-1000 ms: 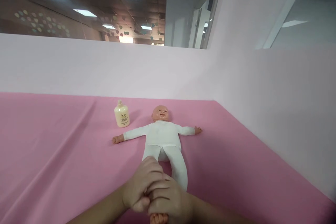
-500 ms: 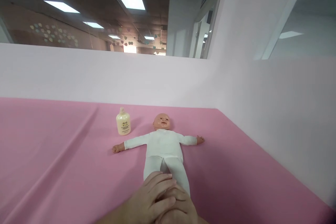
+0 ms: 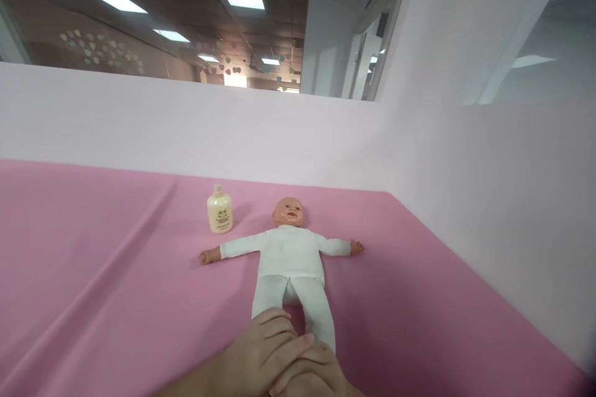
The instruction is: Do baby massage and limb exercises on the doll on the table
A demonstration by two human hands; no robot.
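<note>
A baby doll (image 3: 291,251) in a white top and trousers lies on its back, arms spread and head away from me. My left hand (image 3: 263,350) and my right hand (image 3: 314,375) are clasped together at the bottom of the view, in front of the doll's legs. The left fingers curl over the right hand, whose own fingers bend in against the left and are partly hidden. The doll's feet are hidden behind my hands; whether my hands touch its legs I cannot tell. A cream-coloured pump bottle (image 3: 220,212) stands upright beside the doll's head, on the left.
A pink sheet (image 3: 139,298) covers the surface, with a long crease on the left. White walls (image 3: 186,121) rise behind it and on the right. Windows (image 3: 162,53) above show a room with ceiling lights and heart-shaped decorations.
The clasped hands have shifted slightly left and down, with the left fingers curling more. My view has tilted a little. Doll and bottle stay where they were on the sheet.
</note>
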